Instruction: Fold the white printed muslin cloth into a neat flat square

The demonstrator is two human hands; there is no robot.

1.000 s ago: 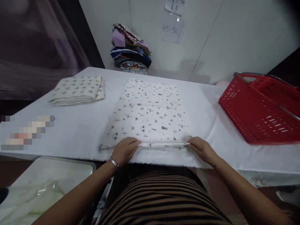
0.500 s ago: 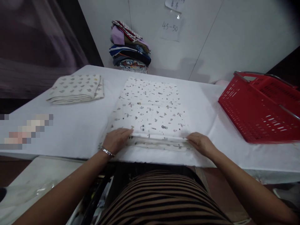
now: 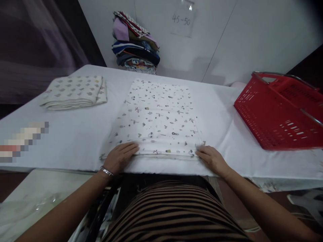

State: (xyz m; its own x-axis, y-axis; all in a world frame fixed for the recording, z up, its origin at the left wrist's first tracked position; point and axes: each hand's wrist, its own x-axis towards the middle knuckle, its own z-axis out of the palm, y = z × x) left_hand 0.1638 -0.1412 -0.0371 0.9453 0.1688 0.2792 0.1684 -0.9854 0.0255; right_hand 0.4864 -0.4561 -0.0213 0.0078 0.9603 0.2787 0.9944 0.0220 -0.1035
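A white cloth with small printed motifs [image 3: 158, 117] lies flat on the white table [image 3: 75, 141], folded into a long rectangle. My left hand [image 3: 119, 157] rests flat on its near left corner, fingers stretched out. My right hand [image 3: 211, 159] lies on its near right corner, fingers extended and pressing on the edge. The near edge of the cloth shows several stacked layers between my hands.
A folded cream cloth with grey prints [image 3: 74, 91] sits at the far left. A red plastic basket [image 3: 280, 112] stands at the right. A pile of folded coloured fabrics [image 3: 135, 47] leans by the wall. A lower surface with clear plastic [image 3: 32, 201] is at my left.
The near edge of the cloth, pinched and lifted a second ago, now lies flat. Both hands have gone from gripping to pressing flat on the corners.
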